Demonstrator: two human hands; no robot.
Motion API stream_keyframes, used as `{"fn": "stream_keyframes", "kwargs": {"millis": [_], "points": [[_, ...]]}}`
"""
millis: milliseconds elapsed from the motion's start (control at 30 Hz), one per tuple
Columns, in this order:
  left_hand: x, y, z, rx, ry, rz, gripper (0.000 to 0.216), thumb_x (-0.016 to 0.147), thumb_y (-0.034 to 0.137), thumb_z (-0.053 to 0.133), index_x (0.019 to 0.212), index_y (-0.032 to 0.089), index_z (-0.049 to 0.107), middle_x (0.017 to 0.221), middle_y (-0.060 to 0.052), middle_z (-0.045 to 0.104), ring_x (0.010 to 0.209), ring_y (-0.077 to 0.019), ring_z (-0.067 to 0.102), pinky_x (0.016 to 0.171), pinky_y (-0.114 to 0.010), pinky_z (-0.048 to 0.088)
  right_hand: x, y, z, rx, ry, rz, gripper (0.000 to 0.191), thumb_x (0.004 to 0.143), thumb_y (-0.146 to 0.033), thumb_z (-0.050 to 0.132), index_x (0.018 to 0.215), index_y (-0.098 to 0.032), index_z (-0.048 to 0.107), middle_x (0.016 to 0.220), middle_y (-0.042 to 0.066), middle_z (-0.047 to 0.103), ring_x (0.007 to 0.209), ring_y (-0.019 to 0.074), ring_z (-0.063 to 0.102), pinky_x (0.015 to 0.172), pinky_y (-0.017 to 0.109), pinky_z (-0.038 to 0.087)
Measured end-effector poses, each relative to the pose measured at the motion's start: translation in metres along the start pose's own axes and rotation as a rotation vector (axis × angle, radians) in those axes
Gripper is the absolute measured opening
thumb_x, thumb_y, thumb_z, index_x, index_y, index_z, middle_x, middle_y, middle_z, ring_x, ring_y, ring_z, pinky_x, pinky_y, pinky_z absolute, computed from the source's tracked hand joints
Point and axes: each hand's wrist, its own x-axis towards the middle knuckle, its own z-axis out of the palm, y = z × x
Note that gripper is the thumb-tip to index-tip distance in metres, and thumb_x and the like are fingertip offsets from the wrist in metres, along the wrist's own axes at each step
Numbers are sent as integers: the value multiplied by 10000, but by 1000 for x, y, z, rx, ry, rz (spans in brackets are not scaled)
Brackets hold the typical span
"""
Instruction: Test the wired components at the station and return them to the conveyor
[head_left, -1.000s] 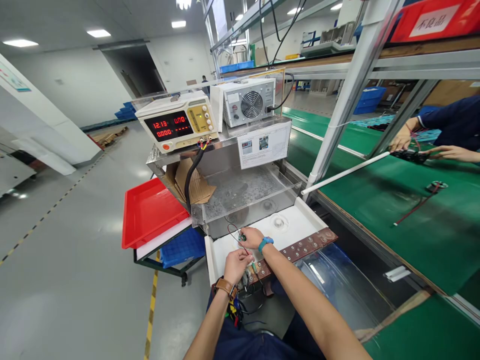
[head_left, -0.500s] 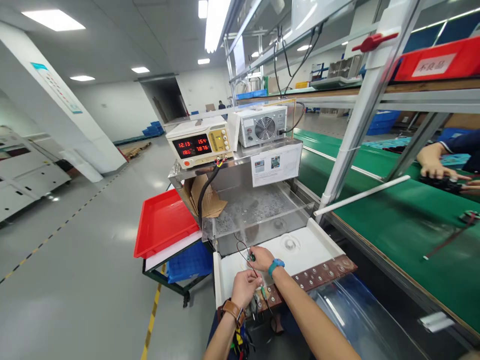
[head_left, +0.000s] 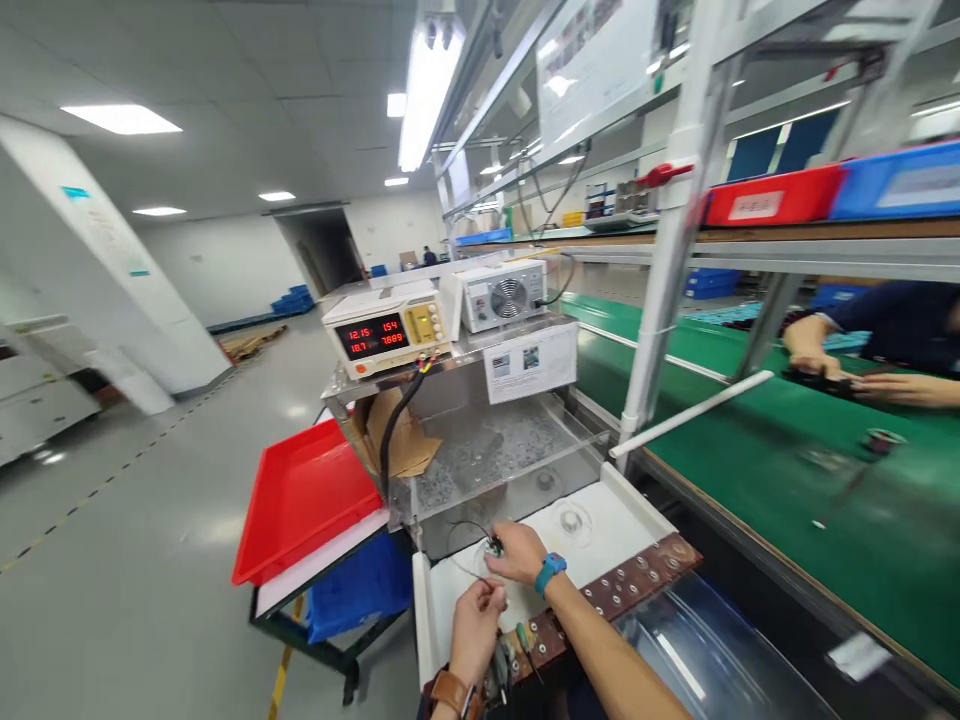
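Note:
My right hand (head_left: 518,553), with a blue watch on the wrist, pinches a small dark part (head_left: 494,545) with thin wires over the white tray (head_left: 609,523). My left hand (head_left: 477,621), wearing a brown strap, is closed beside it on the wire ends, just above a brown terminal strip (head_left: 630,583). Behind stands a power supply (head_left: 386,333) with lit red digits, on a metal stand (head_left: 461,375). A black cable (head_left: 393,421) hangs from the supply's front.
A fan-fronted unit (head_left: 502,295) sits beside the supply. A red tray (head_left: 304,496) on a cart with a blue bin (head_left: 352,588) is at left. At right a green conveyor (head_left: 787,450) runs under shelves; another person's hands (head_left: 814,358) work there.
The view tilted upward and shifted. The supply's lower readout went from zero to live numbers. Both hands stay on the small wired part, which now sits slightly left.

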Motion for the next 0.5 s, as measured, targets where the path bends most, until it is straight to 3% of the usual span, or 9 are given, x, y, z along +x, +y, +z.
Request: {"fn": "stream_keyframes", "kwargs": {"millis": [133, 233, 333, 400, 500], "points": [[-1, 6, -3, -7, 57, -61, 704, 537, 737, 626, 933, 156, 609, 874, -143, 731, 876, -306, 679, 747, -393, 507, -15, 26, -60, 352, 482, 230, 257, 774, -437, 576, 860, -196, 596, 650, -4, 601, 604, 145, 540, 595, 238, 393], [2, 9, -2, -32, 43, -100, 743, 507, 723, 655, 998, 168, 597, 951, -146, 739, 936, -313, 684, 768, -401, 523, -46, 80, -128, 562, 897, 367, 385, 785, -538, 547, 893, -170, 581, 659, 10, 610, 593, 145, 535, 579, 245, 409], [6, 7, -1, 12, -6, -137, 727, 470, 741, 658, 930, 180, 618, 926, -134, 749, 945, -320, 685, 783, -409, 534, -95, 147, -198, 552, 1210, 511, 453, 774, -575, 533, 912, -146, 583, 732, 54, 652, 630, 161, 567, 593, 262, 423], [12, 3, -2, 46, -51, -153, 720, 444, 753, 659, 884, 184, 626, 884, -127, 754, 936, -328, 688, 803, -418, 538, -129, 190, -239, 415, 1305, 703, 452, 734, -566, 574, 887, -141, 603, 745, 77, 665, 649, 182, 582, 598, 276, 424], [23, -5, -5, 83, -129, -193, 707, 439, 737, 669, 878, 184, 630, 886, -128, 754, 957, -334, 684, 819, -408, 547, -174, 245, -283, 105, 1235, 1060, 419, 689, -509, 638, 891, -142, 641, 788, 113, 681, 737, 245, 615, 635, 305, 435]]}}
